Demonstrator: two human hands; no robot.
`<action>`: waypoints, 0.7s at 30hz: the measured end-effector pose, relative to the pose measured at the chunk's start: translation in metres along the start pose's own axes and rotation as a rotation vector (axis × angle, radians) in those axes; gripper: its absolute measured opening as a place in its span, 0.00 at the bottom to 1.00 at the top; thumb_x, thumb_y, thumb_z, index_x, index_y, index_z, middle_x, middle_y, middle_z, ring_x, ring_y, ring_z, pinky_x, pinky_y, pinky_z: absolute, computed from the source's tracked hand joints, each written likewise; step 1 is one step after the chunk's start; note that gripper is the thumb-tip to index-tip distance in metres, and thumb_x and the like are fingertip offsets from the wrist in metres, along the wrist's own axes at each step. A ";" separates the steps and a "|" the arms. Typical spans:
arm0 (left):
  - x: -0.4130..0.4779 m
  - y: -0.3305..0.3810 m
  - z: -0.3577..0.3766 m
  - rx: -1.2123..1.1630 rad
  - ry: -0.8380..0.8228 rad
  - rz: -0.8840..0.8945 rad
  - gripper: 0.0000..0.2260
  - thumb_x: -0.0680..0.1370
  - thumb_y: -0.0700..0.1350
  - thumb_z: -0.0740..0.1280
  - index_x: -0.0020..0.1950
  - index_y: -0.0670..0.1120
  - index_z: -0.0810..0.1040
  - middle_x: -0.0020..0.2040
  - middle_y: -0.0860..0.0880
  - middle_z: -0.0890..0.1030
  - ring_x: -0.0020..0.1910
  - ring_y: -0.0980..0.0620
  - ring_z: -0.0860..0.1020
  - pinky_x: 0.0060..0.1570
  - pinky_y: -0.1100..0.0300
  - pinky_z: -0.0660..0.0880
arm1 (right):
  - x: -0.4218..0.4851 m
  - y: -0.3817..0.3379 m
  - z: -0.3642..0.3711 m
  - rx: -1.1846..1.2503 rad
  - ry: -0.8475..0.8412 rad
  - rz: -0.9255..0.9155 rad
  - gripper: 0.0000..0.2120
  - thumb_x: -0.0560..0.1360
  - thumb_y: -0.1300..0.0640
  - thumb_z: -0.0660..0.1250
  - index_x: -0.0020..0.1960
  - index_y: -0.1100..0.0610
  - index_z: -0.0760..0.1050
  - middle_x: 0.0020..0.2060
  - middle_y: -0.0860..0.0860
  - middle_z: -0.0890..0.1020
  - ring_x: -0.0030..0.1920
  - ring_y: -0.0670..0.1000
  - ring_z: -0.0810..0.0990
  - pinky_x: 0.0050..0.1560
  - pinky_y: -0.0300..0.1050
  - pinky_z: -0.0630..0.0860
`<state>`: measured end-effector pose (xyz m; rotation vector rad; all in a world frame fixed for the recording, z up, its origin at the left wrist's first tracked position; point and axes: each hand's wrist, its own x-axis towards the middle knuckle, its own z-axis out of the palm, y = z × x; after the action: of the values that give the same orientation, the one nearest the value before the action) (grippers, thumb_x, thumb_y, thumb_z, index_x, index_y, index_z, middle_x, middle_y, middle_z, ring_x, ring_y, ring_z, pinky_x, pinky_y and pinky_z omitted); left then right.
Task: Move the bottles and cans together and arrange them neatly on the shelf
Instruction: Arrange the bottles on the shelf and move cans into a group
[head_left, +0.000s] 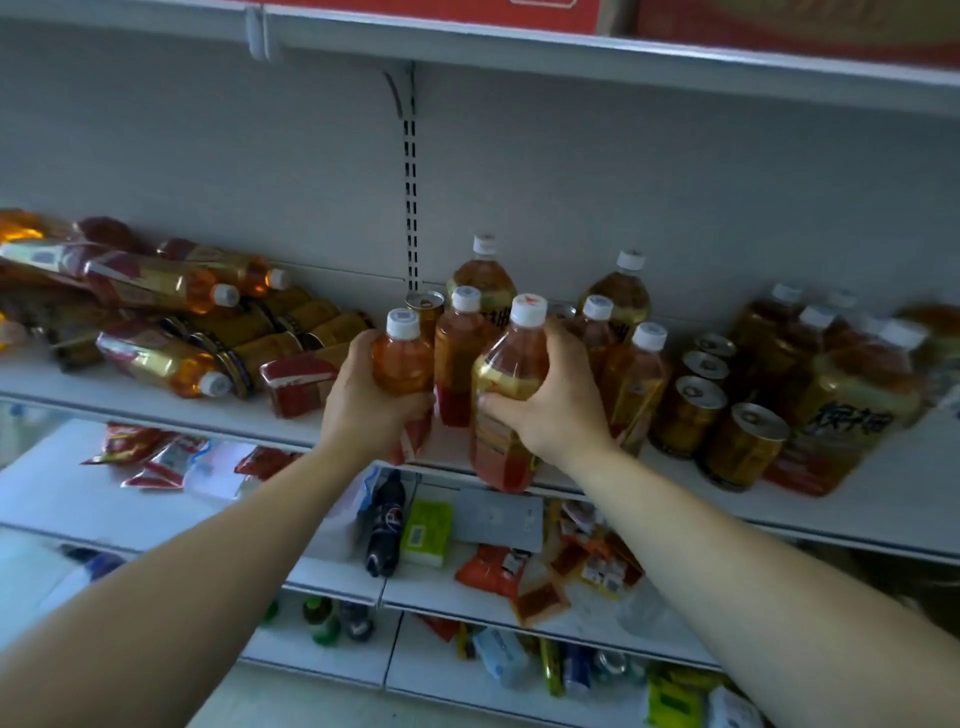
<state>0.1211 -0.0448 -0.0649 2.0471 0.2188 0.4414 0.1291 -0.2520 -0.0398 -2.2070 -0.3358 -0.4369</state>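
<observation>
Forearms out, my left hand (358, 405) curled round a white-capped amber plastic bottle (402, 364), my right hand (556, 410) round a gold-labelled amber plastic bottle (511, 364), both at the front edge of the white metal shelf (883, 512), upright gold cans (691, 415) nearby on their right.

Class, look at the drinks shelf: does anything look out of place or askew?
Yes. On the shelf, at its left end, bottles and cans lie jumbled on their sides, some stacked on others, while the drinks farther right stand upright.
</observation>
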 end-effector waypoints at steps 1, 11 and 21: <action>-0.007 0.003 0.001 -0.008 -0.009 0.018 0.36 0.59 0.53 0.75 0.61 0.67 0.60 0.49 0.61 0.73 0.45 0.55 0.74 0.42 0.58 0.71 | -0.004 -0.002 -0.005 0.019 0.022 0.000 0.44 0.61 0.43 0.78 0.70 0.44 0.60 0.63 0.47 0.69 0.65 0.48 0.68 0.66 0.46 0.66; -0.038 0.059 0.053 -0.186 -0.231 0.194 0.38 0.57 0.60 0.74 0.64 0.67 0.60 0.51 0.64 0.72 0.51 0.56 0.74 0.48 0.58 0.72 | -0.043 -0.014 -0.104 0.044 0.282 0.075 0.33 0.55 0.41 0.75 0.58 0.39 0.68 0.52 0.43 0.72 0.52 0.41 0.73 0.54 0.42 0.73; -0.080 0.124 0.122 -0.296 -0.505 0.327 0.37 0.63 0.55 0.77 0.67 0.63 0.61 0.50 0.66 0.72 0.49 0.63 0.74 0.49 0.62 0.71 | -0.083 0.030 -0.205 -0.085 0.575 0.291 0.43 0.55 0.45 0.77 0.68 0.44 0.65 0.59 0.47 0.70 0.56 0.48 0.72 0.58 0.46 0.70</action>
<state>0.0922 -0.2307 -0.0284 1.8333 -0.4656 0.1288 0.0256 -0.4393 0.0250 -2.0564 0.3126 -0.8998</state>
